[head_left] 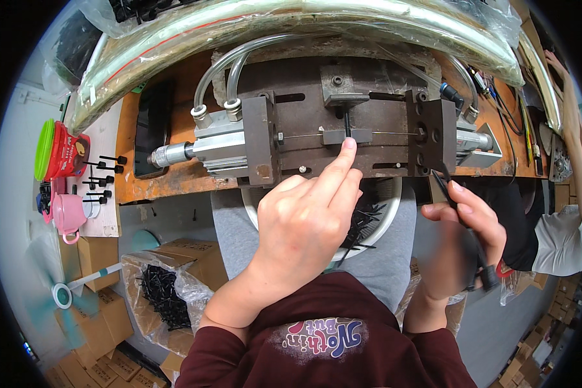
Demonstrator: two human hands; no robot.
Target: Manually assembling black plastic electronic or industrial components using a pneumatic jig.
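A slim black rod (348, 121) stands end-on to me in the middle of a dark metal fixture (381, 116), between an upper block and a small grey block (333, 137). My left hand (307, 213) has its index finger stretched out, its tip touching the near end of that rod. The other fingers are loosely bent and hold nothing visible. To the right of the fixture, my right hand (482, 220) is closed round several black rods with knobbed ends (488, 278). One thin rod tip pokes up past its fingers. Part of this hand is blurred.
Air cylinders (223, 145) with clear hoses (204, 81) flank the fixture. A white basket (394, 213) of black rods sits on my lap. Left are a pink cup (69, 213), a fan (62, 295) and a bagged carton of rods (165, 297). Another person's arm (572, 123) shows far right.
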